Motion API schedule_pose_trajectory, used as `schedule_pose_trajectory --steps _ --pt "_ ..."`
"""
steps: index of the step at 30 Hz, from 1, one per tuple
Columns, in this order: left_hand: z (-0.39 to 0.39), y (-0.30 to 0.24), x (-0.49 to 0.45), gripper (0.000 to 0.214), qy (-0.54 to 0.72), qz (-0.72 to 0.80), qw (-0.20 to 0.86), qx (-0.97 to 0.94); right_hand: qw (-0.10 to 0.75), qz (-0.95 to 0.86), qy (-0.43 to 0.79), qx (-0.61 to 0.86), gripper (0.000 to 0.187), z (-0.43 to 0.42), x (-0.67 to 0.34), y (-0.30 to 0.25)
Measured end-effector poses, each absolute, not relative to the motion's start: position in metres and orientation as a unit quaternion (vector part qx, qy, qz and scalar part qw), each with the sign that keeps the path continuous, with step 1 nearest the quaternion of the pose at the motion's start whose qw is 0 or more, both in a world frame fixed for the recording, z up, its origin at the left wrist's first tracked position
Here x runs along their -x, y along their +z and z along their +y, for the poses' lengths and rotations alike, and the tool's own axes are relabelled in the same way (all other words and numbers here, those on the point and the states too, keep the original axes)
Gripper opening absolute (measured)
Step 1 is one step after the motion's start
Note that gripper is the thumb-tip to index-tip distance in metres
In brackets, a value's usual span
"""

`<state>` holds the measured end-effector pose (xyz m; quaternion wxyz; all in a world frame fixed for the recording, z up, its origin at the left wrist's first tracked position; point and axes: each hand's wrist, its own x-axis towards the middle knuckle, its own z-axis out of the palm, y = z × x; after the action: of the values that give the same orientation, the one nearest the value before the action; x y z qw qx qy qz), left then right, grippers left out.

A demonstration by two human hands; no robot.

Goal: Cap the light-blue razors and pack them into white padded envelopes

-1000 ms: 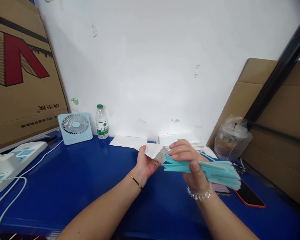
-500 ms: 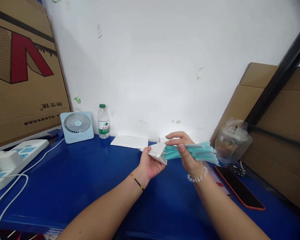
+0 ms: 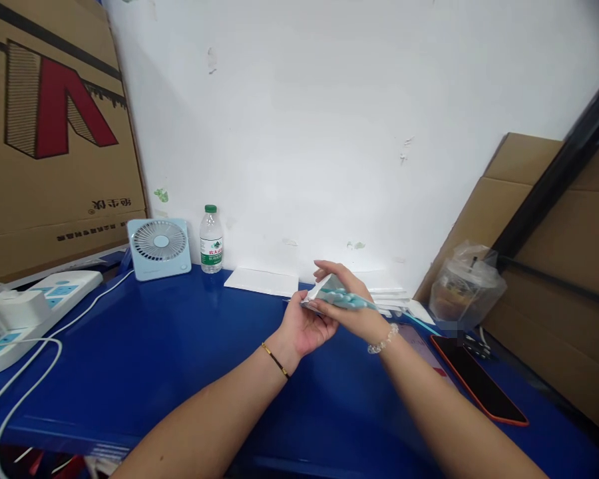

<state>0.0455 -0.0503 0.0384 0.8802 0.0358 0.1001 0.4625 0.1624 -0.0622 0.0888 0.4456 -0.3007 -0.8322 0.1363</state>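
Observation:
A white paper packet [image 3: 321, 290] is tilted above the blue table, its mouth facing right. My left hand [image 3: 307, 327] is closed around its lower left end, thumb on top and fingers underneath. Several thin, pale teal pieces that look like disposable face masks [image 3: 347, 299] are mostly inside the packet, their ends showing at the mouth. My right hand [image 3: 352, 309] wraps round the mouth and these ends, with fingers behind and thumb in front. Its palm hides part of the stack.
Flat white packets [image 3: 262, 281] lie by the wall, with more white pieces [image 3: 387, 293] behind my right hand. A light blue fan [image 3: 160, 249], a water bottle [image 3: 211, 243] and a power strip [image 3: 54, 299] are left. A bagged drink cup [image 3: 462, 286] and a phone [image 3: 479, 379] are right.
The teal stack has moved left into the white packet and now sticks out far less. My right hand has shifted left and closed round the packet's mouth. The view has shifted slightly.

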Motion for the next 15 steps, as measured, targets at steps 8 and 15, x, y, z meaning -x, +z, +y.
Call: schedule_pose_trajectory --steps 8,15 --pt "-0.046 0.037 -0.043 0.019 0.449 0.069 0.889 -0.062 0.402 -0.855 0.149 0.292 0.076 -0.064 -0.164 0.1" --pt "-0.048 0.039 -0.043 0.02 0.454 0.074 0.888 -0.025 0.404 -0.863 0.089 0.29 0.064 -0.061 -0.165 0.101"
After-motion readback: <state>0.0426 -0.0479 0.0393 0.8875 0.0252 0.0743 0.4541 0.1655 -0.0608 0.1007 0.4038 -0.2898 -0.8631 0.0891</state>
